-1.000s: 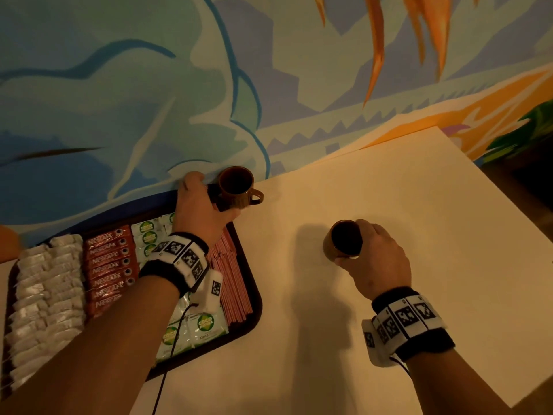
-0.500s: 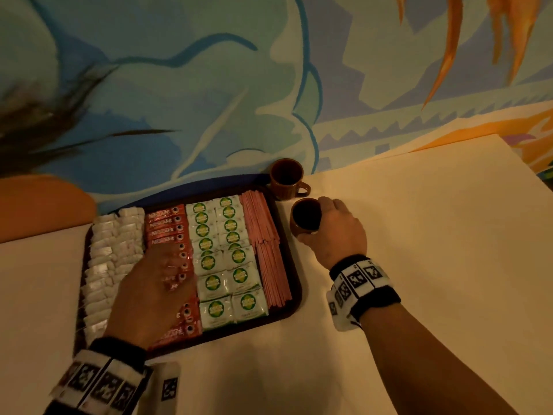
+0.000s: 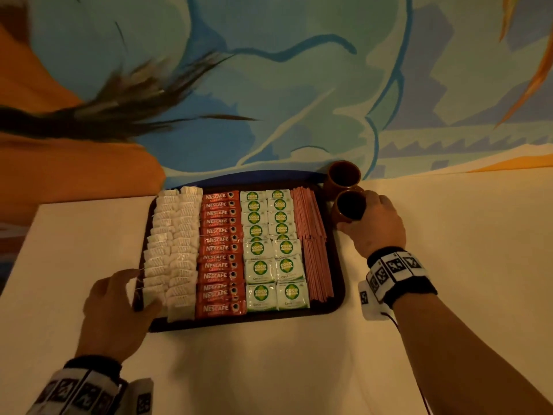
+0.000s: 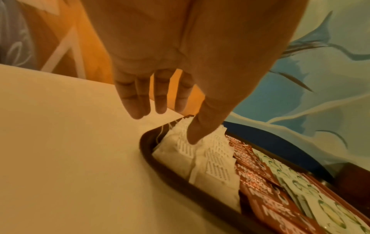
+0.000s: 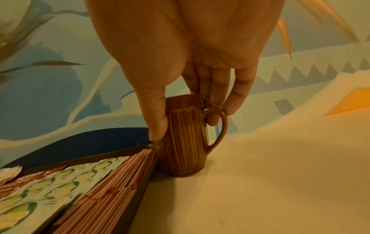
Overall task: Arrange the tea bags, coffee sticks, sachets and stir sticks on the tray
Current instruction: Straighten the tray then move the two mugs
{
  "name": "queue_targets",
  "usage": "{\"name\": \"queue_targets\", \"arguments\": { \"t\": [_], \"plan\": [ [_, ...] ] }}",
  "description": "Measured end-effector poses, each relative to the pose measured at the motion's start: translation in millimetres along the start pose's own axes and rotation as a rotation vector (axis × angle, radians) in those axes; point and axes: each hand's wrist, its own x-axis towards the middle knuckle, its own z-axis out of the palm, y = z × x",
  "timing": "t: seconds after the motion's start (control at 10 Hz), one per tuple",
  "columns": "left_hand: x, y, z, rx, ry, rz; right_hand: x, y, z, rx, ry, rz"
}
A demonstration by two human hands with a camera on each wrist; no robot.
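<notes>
Under the left hand [image 3: 115,313], whose thumb rests on the tea bags [image 3: 173,250] with fingers spread, the tray [image 3: 239,320] looks fully sorted: coffee sticks [image 3: 220,253], sachets [image 3: 273,250], stir sticks [image 3: 312,244] in rows. Right hand [image 3: 372,226] grips a mug [image 5: 184,142] just beside the tray; little seems left.

Dim, warm orange light; soft shadows on the table; wide-angle bending and blur at edges.

Hospitality refreshment corner: stocked tray [image 3: 336,298], mugs [image 3: 344,175], mural wall [image 3: 299,85].
</notes>
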Motion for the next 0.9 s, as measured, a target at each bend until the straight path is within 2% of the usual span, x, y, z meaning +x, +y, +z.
{"name": "queue_targets", "arguments": {
  "t": [0.1,0.2,0.3,0.4,0.5,0.8,0.9],
  "plan": [
    [0,-15,4,0.017,-0.047,-0.029,-2,-2,-1,-0.013,-0.008,0.001],
    [-2,-22,6,-0.002,-0.070,-0.021,-23,2,-4,-0.077,0.074,0.027],
    [-5,-22,5,-0.004,-0.075,0.022,-60,10,5,0.027,0.076,0.058],
    [-7,-20,3,-0.019,-0.091,-0.008,-91,19,28,0.010,-0.215,0.085],
    [-7,-21,2,-0.020,-0.100,0.007,-105,25,45,0.000,-0.275,0.068],
    [-8,-27,-5,-0.055,-0.158,0.036,-118,14,29,0.039,-0.265,0.043],
    [-18,-36,-18,-0.116,-0.143,0.029,-144,21,24,0.101,-0.218,0.085]
  ]
}}
